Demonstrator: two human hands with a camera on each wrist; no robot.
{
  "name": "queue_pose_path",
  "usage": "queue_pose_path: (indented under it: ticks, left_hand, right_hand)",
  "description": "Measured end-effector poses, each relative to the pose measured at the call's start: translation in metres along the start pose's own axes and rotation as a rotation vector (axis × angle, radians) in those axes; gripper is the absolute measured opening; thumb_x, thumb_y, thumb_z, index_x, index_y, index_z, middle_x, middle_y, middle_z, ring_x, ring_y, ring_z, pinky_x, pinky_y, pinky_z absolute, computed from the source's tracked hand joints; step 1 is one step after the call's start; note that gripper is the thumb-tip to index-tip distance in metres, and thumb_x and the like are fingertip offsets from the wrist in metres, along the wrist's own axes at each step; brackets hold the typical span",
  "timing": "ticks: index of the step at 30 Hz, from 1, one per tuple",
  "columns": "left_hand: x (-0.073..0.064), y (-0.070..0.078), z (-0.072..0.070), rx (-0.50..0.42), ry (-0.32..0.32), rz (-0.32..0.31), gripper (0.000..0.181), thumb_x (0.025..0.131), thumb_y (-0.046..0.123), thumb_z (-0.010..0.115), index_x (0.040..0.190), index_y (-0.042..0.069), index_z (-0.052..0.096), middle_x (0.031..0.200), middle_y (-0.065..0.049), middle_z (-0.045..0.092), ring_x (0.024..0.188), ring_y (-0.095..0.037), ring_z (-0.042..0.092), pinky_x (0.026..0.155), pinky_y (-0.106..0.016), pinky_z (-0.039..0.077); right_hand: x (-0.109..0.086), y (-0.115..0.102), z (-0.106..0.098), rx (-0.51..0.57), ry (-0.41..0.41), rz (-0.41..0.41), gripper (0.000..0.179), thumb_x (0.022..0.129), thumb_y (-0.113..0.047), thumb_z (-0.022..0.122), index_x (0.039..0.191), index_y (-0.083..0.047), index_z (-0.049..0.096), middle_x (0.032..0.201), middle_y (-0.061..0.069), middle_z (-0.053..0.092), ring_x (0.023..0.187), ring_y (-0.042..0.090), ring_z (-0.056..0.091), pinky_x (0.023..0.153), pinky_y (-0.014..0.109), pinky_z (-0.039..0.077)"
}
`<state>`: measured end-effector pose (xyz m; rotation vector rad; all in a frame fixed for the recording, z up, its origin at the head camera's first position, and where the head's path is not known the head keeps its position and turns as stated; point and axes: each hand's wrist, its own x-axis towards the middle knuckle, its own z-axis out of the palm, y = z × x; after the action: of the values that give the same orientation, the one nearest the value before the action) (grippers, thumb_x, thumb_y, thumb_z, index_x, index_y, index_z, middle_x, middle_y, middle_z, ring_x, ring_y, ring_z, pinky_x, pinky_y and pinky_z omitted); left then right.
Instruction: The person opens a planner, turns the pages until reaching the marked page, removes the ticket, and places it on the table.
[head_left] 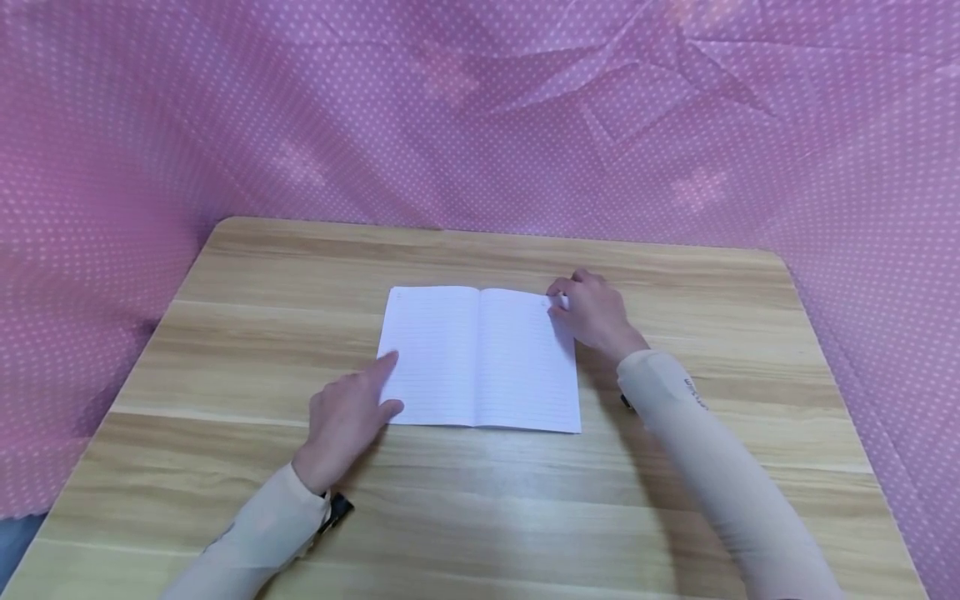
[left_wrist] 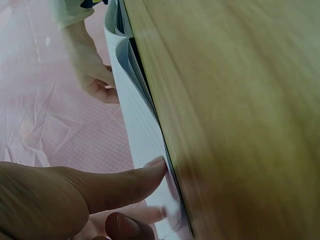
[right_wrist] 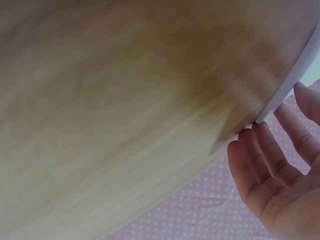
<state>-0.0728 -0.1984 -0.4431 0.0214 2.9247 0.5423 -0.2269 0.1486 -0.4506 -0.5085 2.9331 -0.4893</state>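
An open notebook (head_left: 431, 358) with lined white pages lies on the wooden table, its centre fold running away from me. My left hand (head_left: 345, 417) rests at the notebook's left edge, forefinger and thumb stretched onto the left page. In the left wrist view, the thumb (left_wrist: 135, 186) lies along the page near its lower edge, and several leaves bulge at the fold. At the top right corner is my right hand (head_left: 596, 312), fingers loosely bent over it. The right wrist view shows these fingertips (right_wrist: 262, 131) right at the corner, with thumb and forefinger spread apart.
The wooden table (head_left: 600, 508) has rounded far corners. Pink dotted cloth (head_left: 480, 142) hangs behind it and along both sides. Both forearms wear pale sleeves (head_left: 712, 467), and a black strap end (head_left: 339, 508) sticks out by the left wrist.
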Motion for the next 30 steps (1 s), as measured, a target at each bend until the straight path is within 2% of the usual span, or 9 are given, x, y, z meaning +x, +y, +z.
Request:
queue_pose_path:
  ticks: [2,3,6,10,14,17,23,30]
  left_hand:
    - [0.0,0.0,0.0,0.015,-0.006,0.024,0.068,0.095,0.018,0.085,0.157,0.006,0.059,0.139,-0.024,0.069,0.099,-0.046,0.072,0.066,-0.054,0.053]
    - [0.0,0.0,0.0,0.022,-0.011,0.026,0.064,0.096,0.018,0.085,0.154,0.006,0.061,0.141,-0.024,0.068,0.103,-0.047,0.072,0.068,-0.055,0.054]
    - [0.001,0.0,0.0,0.024,-0.021,0.022,0.062,0.096,0.018,0.085,0.153,0.006,0.063,0.141,-0.024,0.068,0.101,-0.046,0.072,0.067,-0.054,0.054]
    - [0.001,0.001,0.0,0.015,-0.026,0.019,0.062,0.095,0.017,0.085,0.152,0.005,0.063,0.141,-0.024,0.068,0.094,-0.042,0.071,0.064,-0.049,0.052]
    - [0.001,0.001,0.0,-0.002,-0.027,0.018,0.061,0.096,0.016,0.084,0.152,0.005,0.063,0.141,-0.024,0.068,0.099,-0.044,0.071,0.068,-0.053,0.053]
    - [0.001,0.0,0.0,-0.009,-0.028,0.018,0.062,0.096,0.017,0.084,0.153,0.006,0.063,0.142,-0.023,0.068,0.106,-0.047,0.071,0.071,-0.056,0.054]
    - [0.001,0.0,0.001,-0.012,-0.045,0.012,0.063,0.097,0.019,0.085,0.154,0.008,0.062,0.144,-0.022,0.067,0.111,-0.048,0.071,0.073,-0.056,0.054]
    - [0.0,0.0,0.001,-0.009,-0.047,0.006,0.062,0.097,0.017,0.084,0.154,0.006,0.062,0.143,-0.023,0.068,0.107,-0.047,0.071,0.07,-0.053,0.053]
  right_hand:
    - [0.0,0.0,0.0,-0.001,0.008,-0.008,0.031,0.104,-0.019,0.076,0.132,-0.006,0.075,0.118,0.018,0.065,0.103,0.037,0.063,0.08,0.049,0.055]
    - [0.0,0.0,0.0,-0.001,0.012,-0.012,0.031,0.104,-0.019,0.076,0.132,-0.006,0.075,0.117,0.017,0.065,0.101,0.036,0.063,0.079,0.048,0.055]
    - [-0.001,0.0,0.0,-0.001,0.027,-0.021,0.031,0.103,-0.019,0.077,0.13,-0.005,0.075,0.115,0.017,0.066,0.099,0.036,0.064,0.077,0.048,0.056]
    - [0.0,0.001,0.0,0.036,0.058,-0.013,0.026,0.102,-0.018,0.078,0.124,-0.004,0.073,0.115,0.017,0.066,0.099,0.036,0.064,0.081,0.049,0.056]
    - [0.002,0.001,-0.001,0.112,0.1,0.0,0.015,0.103,-0.016,0.077,0.11,-0.004,0.071,0.108,0.014,0.064,0.096,0.033,0.062,0.084,0.049,0.054]
    - [0.002,0.002,-0.002,0.137,0.13,-0.01,0.014,0.104,-0.016,0.077,0.105,-0.003,0.073,0.101,0.012,0.064,0.092,0.03,0.061,0.082,0.047,0.053]
    - [-0.001,0.004,-0.006,0.119,0.183,-0.055,0.023,0.106,-0.024,0.075,0.114,-0.004,0.082,0.095,0.011,0.066,0.085,0.028,0.063,0.076,0.045,0.052]
    - [-0.005,0.004,-0.012,0.12,0.297,-0.177,0.026,0.108,-0.028,0.072,0.115,-0.005,0.083,0.107,0.015,0.07,0.094,0.035,0.066,0.081,0.052,0.055]
